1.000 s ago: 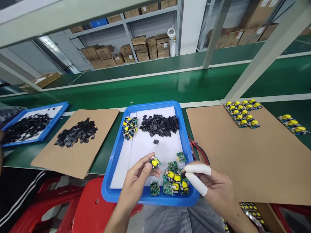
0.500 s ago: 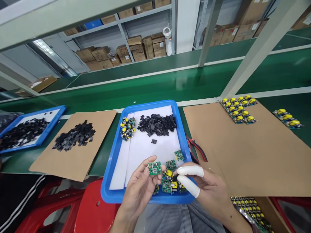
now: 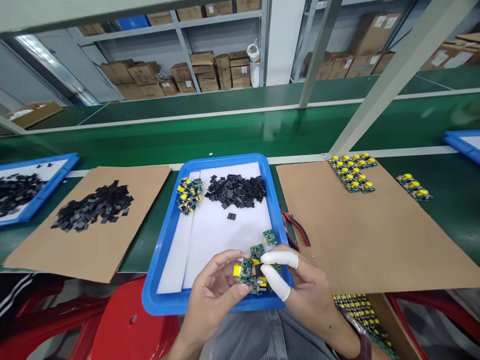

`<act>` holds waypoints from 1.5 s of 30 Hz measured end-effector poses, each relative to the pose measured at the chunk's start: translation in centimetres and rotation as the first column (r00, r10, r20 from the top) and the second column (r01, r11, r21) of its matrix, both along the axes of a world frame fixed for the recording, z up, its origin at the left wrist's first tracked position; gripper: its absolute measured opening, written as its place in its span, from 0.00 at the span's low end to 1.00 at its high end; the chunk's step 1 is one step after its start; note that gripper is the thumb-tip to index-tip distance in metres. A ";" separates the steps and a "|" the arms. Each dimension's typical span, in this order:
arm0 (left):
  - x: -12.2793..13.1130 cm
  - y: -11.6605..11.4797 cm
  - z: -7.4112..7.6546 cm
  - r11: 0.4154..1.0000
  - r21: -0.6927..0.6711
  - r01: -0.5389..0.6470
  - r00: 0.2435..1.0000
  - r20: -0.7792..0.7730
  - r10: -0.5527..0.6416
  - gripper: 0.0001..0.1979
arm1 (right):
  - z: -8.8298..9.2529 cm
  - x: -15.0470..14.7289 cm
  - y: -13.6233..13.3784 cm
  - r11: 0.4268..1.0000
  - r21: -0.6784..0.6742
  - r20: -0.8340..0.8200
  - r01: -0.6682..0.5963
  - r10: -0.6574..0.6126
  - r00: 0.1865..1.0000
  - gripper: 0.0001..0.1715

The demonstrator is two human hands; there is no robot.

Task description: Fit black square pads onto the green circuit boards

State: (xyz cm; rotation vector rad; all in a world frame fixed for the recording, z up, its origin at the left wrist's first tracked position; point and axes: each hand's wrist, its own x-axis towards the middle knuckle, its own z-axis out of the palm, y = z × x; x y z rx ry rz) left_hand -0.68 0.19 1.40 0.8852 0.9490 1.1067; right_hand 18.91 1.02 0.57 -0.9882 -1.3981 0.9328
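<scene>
Over the near end of the blue tray (image 3: 155,250), my left hand (image 3: 213,295) grips a small green circuit board (image 3: 246,270) between thumb and fingers. The board is turned on edge, its yellow component pointing left. My right hand (image 3: 305,282), white covers on thumb and forefinger, pinches a small black sheet piece (image 3: 258,270) close to the board's right side. Whether the two touch, I cannot tell. Other boards (image 3: 257,251) lie under and behind the hands, partly hidden. Farther up the tray is a heap of black pieces (image 3: 238,191), with one loose piece (image 3: 231,216) in front.
Boards with yellow parts (image 3: 189,195) are clustered in the tray's far left corner. Red-handled pliers (image 3: 298,227) lie right of the tray. Rows of boards (image 3: 352,172) stand on the right cardboard (image 3: 360,240); the left cardboard (image 3: 48,250) bears more black pieces (image 3: 95,205).
My left hand has turned the board from facing up to on edge. The hands are closer together, with the black piece now beside the board. The view has shifted slightly.
</scene>
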 end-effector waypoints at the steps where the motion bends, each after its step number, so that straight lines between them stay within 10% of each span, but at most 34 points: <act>1: 0.0 0.0 0.0 1.000 0.029 0.003 1.000 -0.016 -0.003 0.22 | 0.0 -0.1 0.0 1.000 -0.009 0.001 -0.003 0.003 1.000 0.16; 9: -0.5 -0.1 -0.9 0.988 0.153 0.021 0.999 -0.032 -0.017 0.03 | 0.1 -0.9 0.0 0.991 -0.123 -0.069 -0.057 0.049 0.996 0.10; 17: 0.3 -0.2 -0.7 0.975 0.213 -0.055 0.995 -0.070 0.072 0.19 | -0.3 -2.2 -0.5 0.983 -0.179 -0.101 -0.048 0.030 0.994 0.09; 45: 0.1 -0.4 -1.0 0.938 0.340 -0.068 0.971 -0.193 0.140 0.21 | 1.2 -1.4 -0.5 0.998 0.028 0.251 -0.059 0.050 0.967 0.12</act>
